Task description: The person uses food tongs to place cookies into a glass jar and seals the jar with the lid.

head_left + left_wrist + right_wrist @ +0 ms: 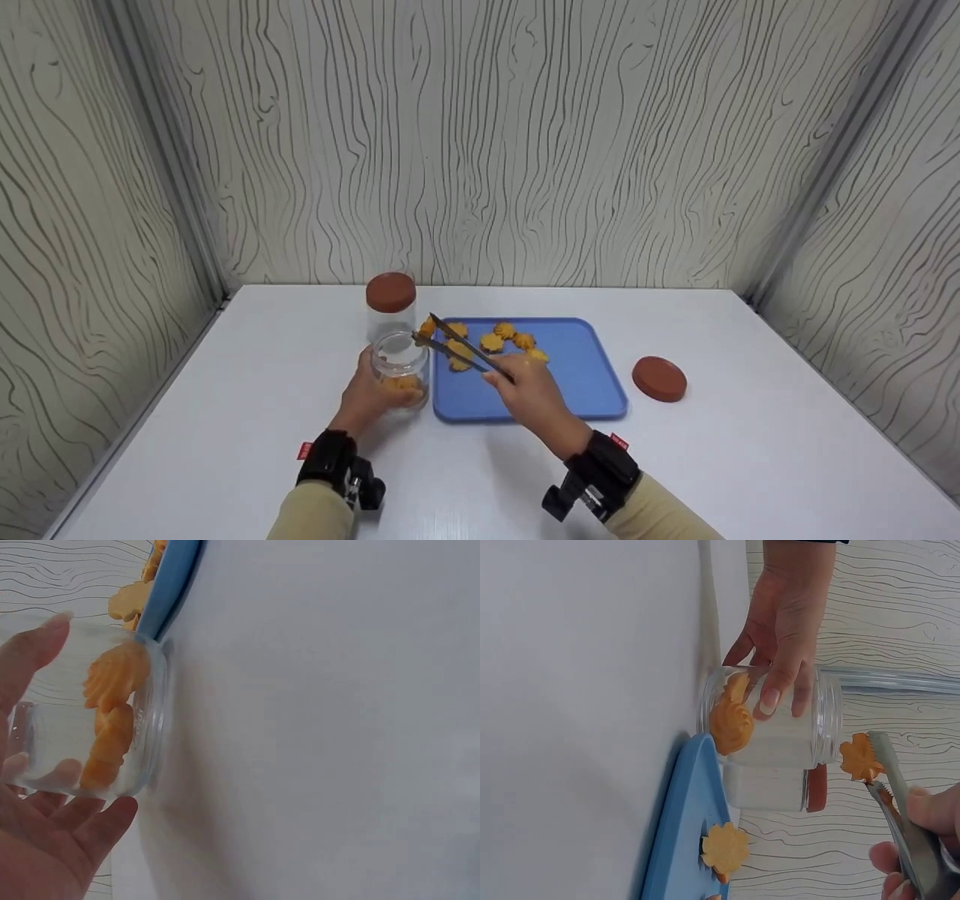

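My left hand grips a clear glass jar around its side, standing on the table left of the tray. Several golden cookies lie at the jar's bottom, and its mouth is uncovered. In my right hand is a pair of metal tongs, held between thumb and fingers. A flower-shaped cookie is pinched at the tongs' tips, just above and beside the jar's rim. On the blue tray lie several more cookies, mostly toward its left and back.
A second jar with a reddish-brown lid stands behind the gripped one. A loose reddish-brown lid lies on the white table right of the tray. Wood-patterned panels enclose the back and sides.
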### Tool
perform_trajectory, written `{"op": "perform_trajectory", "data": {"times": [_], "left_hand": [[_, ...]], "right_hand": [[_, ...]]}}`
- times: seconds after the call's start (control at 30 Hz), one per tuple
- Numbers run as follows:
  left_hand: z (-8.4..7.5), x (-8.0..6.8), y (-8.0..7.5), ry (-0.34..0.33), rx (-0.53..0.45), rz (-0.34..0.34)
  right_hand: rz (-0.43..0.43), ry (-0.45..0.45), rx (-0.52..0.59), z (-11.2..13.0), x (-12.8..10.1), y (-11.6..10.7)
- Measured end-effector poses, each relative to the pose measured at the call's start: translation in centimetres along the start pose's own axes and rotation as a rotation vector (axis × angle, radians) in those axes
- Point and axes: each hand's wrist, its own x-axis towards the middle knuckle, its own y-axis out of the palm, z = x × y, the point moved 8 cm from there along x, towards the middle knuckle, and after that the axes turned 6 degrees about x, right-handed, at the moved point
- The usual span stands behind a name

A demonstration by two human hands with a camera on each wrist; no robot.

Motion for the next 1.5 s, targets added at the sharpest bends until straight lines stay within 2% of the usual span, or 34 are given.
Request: {"op": "perform_trajectory", "data": {"times": [0.3,0.47,0.67,0.93,1.1,1.3,1.5], "left_hand": [[0.3,0.0,0.3,0.001,0.0,0.021],[0.3,0.0,0.2,-0.006,0.006,0.021],[0.2,0.0,0.3,0.007,-0.002,0.017],[0.2,-0.1,0.2,0.008,-0.023,0.016],[0.2,-0.2,0.3,0.013,-0.037,0.015],[0.3,-0.3,0.4,0.007,-0.063,0.029],[0.1,-0.4,0.5,0.005,-0.116,0.05]], "right_hand": [[0.016,-0.034,0.067,1.0,0.1,0.9],[0.012,-0.055,0.054,1.1,0.1,1.2],[0.019,-0.039,0.042,1.0,0.1,1.5],[-0.004,-0.039,0.074,0.5,-0.3,0.5],[-0.025,-0.037,0.038,-0.5,-0.9,-0.5],[-0.023,0.013,0.01,-1.8,-1.8,-1.7],[-0.026,0.064,0.047,-3.2,-2.6,-3.0]]}}
